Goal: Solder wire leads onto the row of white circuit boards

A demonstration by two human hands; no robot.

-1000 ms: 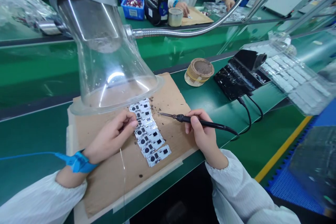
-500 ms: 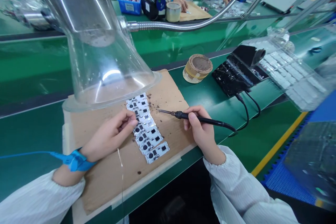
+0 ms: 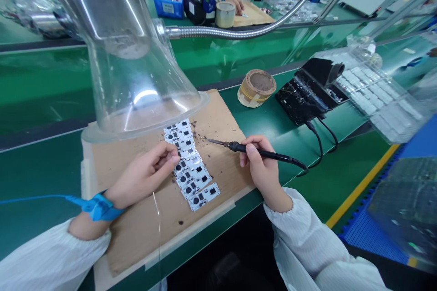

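A strip of small white circuit boards (image 3: 190,163) lies on a brown cardboard mat (image 3: 143,218). My left hand (image 3: 143,173), with a blue wrist strap (image 3: 99,206), rests at the strip's left edge, its fingers pinched on a thin solder wire (image 3: 156,209) that trails toward me. In my right hand (image 3: 261,168) is a black soldering iron (image 3: 259,152), gripped like a pen. Its tip points left and hovers just right of the strip's upper boards, not touching them.
A clear fume-extraction hood (image 3: 133,63) on a flexible metal hose stands over the mat's far edge. A brown tip-cleaner pot (image 3: 256,87), a black iron stand (image 3: 309,91) and a clear tray (image 3: 378,95) sit to the right. Another person's hands work across the green belt (image 3: 235,2).
The view shifted slightly. My right hand and the iron drifted a little up and left; my left hand stays at the strip's edge.
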